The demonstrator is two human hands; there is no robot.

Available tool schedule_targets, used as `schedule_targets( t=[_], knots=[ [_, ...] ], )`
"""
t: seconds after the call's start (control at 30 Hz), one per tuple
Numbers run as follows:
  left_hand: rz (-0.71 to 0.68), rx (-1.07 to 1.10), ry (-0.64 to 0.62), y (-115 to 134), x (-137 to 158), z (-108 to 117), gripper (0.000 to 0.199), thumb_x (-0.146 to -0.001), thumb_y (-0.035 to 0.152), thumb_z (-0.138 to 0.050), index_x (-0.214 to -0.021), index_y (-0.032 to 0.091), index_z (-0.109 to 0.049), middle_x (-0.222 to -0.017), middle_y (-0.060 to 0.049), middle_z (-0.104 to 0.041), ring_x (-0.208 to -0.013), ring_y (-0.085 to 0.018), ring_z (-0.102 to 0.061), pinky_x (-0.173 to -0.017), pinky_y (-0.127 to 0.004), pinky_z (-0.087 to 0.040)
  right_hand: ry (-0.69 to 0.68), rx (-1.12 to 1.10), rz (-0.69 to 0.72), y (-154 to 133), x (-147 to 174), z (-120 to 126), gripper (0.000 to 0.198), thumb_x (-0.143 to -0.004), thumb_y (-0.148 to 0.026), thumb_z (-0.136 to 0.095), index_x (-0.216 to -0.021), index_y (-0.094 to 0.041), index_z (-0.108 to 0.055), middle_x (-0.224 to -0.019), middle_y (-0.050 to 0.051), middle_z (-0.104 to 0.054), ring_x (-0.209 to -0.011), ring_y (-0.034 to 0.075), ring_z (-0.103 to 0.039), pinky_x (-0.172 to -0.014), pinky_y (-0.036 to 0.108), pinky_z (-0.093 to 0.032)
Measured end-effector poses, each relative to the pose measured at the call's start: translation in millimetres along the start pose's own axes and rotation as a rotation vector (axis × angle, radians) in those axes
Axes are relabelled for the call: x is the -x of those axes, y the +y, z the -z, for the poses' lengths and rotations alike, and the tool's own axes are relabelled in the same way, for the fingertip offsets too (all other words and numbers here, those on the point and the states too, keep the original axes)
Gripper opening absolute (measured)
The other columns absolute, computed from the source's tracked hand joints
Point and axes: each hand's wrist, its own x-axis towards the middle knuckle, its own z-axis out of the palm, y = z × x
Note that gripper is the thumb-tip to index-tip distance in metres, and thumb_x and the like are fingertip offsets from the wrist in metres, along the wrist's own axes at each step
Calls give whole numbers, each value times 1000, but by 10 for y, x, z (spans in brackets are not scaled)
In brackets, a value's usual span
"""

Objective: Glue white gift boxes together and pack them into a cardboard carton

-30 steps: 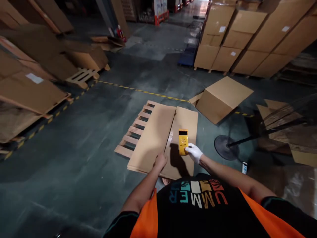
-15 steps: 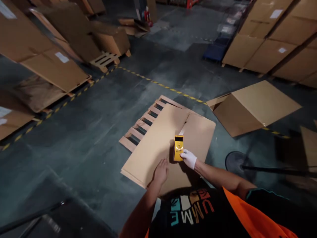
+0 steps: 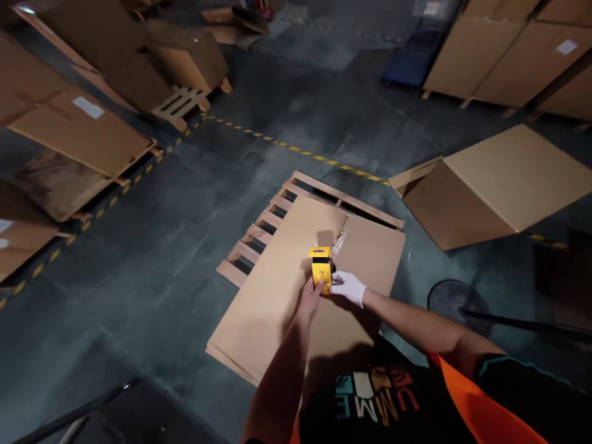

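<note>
A yellow tape dispenser (image 3: 322, 269) with a black band across it is held above a stack of flat cardboard (image 3: 263, 283). My left hand (image 3: 311, 298), bare, grips its lower left side with the thumb on its front. At the lower right side, my right hand (image 3: 350, 288) in a white glove has its fingers closed against it; part of these fingers is hidden. A strip of clear tape (image 3: 340, 240) lies along the seam in the cardboard just beyond the dispenser. Beneath the cardboard, the slats of a wooden pallet (image 3: 238, 262) show on the left.
A large open carton (image 3: 513, 179) lies tilted on the floor to the right. Near my right arm stands a round black base (image 3: 456, 302) with a pole. Boxes on pallets (image 3: 92, 129) line the left, with stacked cartons (image 3: 485, 61) at back right. Yellow-black tape (image 3: 296, 148) marks the floor.
My left hand has risen from the cardboard and taken hold of the tape dispenser, which has shifted slightly left and turned. My view has tilted down a little.
</note>
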Motion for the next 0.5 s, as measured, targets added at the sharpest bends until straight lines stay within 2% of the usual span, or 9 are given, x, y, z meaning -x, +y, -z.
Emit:
schedule_targets(
  t=[0.07, 0.1, 0.13, 0.2, 0.27, 0.37, 0.43, 0.5],
  knots=[
    [51, -6, -26, 55, -48, 160, 76, -82, 81, -78, -123, 17, -71, -113, -18, -82, -97, -32, -80, -87, -48, -70, 55, 79, -7, -258, -124, 198, 45, -58, -52, -96, -68, -22, -63, -69, 0, -67, -73, 19, -61, -75, 34, -54],
    [72, -16, -43, 79, -71, 233, 78, -78, 82, -82, -120, 17, -72, -109, -17, -82, -92, -31, -79, -81, -46, -70, 104, 107, -3, -402, -230, 280, 43, -71, -55, -90, -67, -23, -62, -70, 0, -65, -75, 19, -60, -74, 33, -53],
    [91, -24, -60, 102, -94, 292, 78, -76, 82, -84, -118, 17, -73, -106, -16, -82, -88, -30, -79, -77, -45, -69, 139, 128, -1, -542, -358, 336, 41, -81, -55, -85, -70, -23, -62, -75, 1, -67, -79, 19, -62, -76, 31, -53],
    [117, -36, -81, 144, -137, 359, 77, -74, 79, -87, -117, 16, -74, -105, -16, -81, -87, -29, -78, -76, -43, -69, 136, 170, -51, -771, -638, 343, 36, -93, -53, -79, -77, -23, -68, -82, 3, -73, -82, 18, -65, -74, 28, -52],
    [130, -45, -84, 188, -168, 366, 73, -76, 74, -87, -119, 16, -74, -106, -15, -81, -91, -30, -78, -78, -43, -69, 75, 210, -149, -892, -872, 231, 38, -98, -50, -78, -76, -20, -69, -75, 5, -72, -72, 18, -65, -66, 29, -49],
    [145, -60, -96, 265, -179, 328, 68, -77, 68, -88, -119, 16, -74, -104, -15, -81, -93, -32, -79, -79, -44, -70, 25, 256, -259, -908, -1031, 39, 43, -102, -43, -77, -70, -19, -62, -58, -1, -59, -56, 15, -57, -58, 27, -46],
    [152, -65, -124, 317, -166, 300, 66, -76, 66, -88, -118, 17, -74, -101, -14, -82, -91, -31, -79, -79, -45, -70, 16, 286, -261, -880, -1021, 25, 43, -106, -42, -75, -73, -18, -61, -59, -5, -57, -56, 12, -57, -60, 25, -50],
    [156, -67, -153, 359, -140, 279, 65, -73, 65, -89, -115, 17, -74, -97, -13, -82, -89, -30, -78, -79, -43, -70, 6, 333, -203, -865, -961, 118, 44, -109, -46, -74, -79, -17, -63, -64, -6, -60, -59, 10, -60, -63, 25, -55]
  ],
)
